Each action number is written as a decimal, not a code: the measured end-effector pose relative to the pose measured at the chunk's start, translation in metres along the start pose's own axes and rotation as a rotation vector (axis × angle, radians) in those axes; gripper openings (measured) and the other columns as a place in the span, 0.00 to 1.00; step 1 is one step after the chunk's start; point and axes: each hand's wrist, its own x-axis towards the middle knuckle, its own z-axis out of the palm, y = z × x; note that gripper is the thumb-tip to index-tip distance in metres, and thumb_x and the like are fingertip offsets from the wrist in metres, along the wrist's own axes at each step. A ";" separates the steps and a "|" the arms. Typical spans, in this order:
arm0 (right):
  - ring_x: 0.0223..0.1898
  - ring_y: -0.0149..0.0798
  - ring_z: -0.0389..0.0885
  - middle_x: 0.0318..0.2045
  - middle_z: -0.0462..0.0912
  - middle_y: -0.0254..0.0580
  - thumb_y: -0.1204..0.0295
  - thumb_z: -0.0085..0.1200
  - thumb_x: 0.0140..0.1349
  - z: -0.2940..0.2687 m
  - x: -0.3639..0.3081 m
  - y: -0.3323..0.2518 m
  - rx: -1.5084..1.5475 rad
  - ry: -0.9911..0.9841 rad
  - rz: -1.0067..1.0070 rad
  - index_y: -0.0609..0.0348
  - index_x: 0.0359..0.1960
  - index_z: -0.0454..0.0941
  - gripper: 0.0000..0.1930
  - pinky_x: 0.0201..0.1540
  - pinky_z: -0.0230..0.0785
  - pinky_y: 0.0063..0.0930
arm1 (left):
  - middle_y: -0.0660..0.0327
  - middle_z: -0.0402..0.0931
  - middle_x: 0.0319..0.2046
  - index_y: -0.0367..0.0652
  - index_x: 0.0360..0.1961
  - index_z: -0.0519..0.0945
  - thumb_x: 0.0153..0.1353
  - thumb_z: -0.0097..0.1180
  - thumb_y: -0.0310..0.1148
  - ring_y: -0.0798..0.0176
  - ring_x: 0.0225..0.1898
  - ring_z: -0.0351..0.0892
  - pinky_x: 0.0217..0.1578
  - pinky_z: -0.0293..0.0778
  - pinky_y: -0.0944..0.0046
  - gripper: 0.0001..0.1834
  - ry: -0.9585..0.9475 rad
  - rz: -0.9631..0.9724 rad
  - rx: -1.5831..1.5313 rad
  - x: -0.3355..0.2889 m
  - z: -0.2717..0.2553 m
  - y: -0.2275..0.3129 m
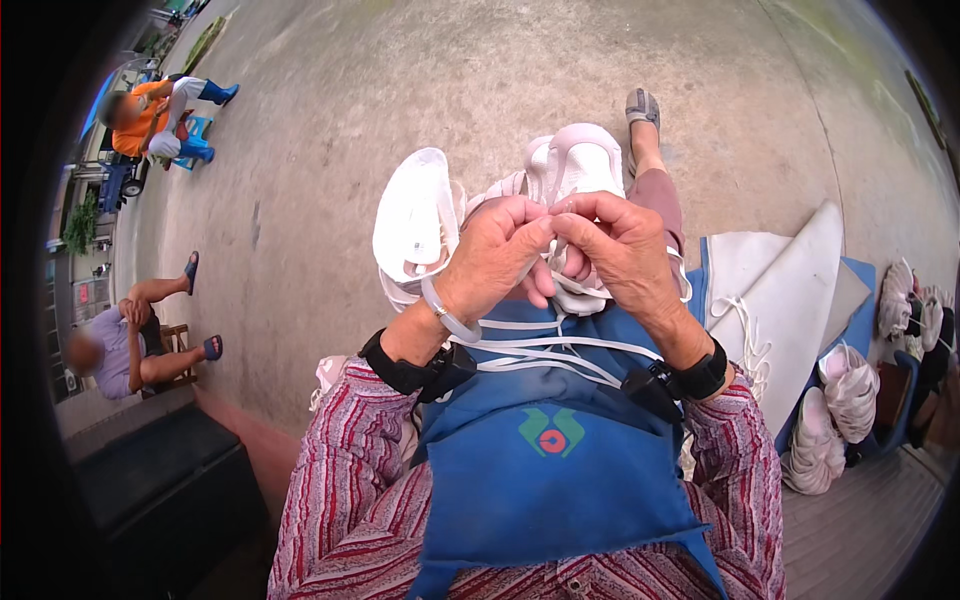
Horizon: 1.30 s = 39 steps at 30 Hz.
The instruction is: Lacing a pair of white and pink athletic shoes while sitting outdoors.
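My left hand and my right hand meet above my lap, thumbs and forefingers pinched together. A thin white shoelace seems to run between their fingertips; its end is too small to make out. More white laces lie across my blue apron. Just beyond the hands sits a pale white-and-pink shoe, partly hidden by them. Left of it, a second white shoe stands near my left wrist, which wears a pale bangle. Black bands wrap both forearms.
At the right, white sheets lie on something blue, with loose laces over them. Several bundled pale shoes lie farther right. Two people sit at the left, one in orange, one in lavender. A dark box-like bench stands lower left.
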 end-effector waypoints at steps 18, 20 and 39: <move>0.31 0.38 0.79 0.27 0.79 0.43 0.74 0.52 0.61 -0.068 -0.008 0.040 -0.585 0.295 -0.135 0.63 0.38 0.79 0.08 0.37 0.72 0.30 | 0.60 0.63 0.30 0.29 0.54 0.62 0.69 0.38 0.24 0.73 0.23 0.63 0.41 0.74 0.70 0.14 0.061 0.815 -0.562 -0.157 -0.165 0.149; 0.36 0.50 0.79 0.34 0.79 0.50 0.75 0.51 0.59 -0.070 -0.010 0.052 -0.701 0.279 -0.170 0.62 0.37 0.78 0.06 0.40 0.71 0.34 | 0.60 0.62 0.30 0.26 0.54 0.61 0.67 0.37 0.19 0.70 0.22 0.60 0.53 0.74 0.56 0.15 0.179 0.792 -0.445 -0.197 -0.195 0.160; 0.27 0.38 0.76 0.28 0.77 0.41 0.78 0.58 0.55 -0.037 -0.008 -0.011 -0.719 0.261 -0.663 0.61 0.33 0.79 0.04 0.28 0.67 0.27 | 0.62 0.70 0.29 0.39 0.41 0.72 0.69 0.39 0.32 0.65 0.30 0.75 0.62 0.61 0.43 0.10 0.367 0.952 0.046 -0.120 -0.112 0.100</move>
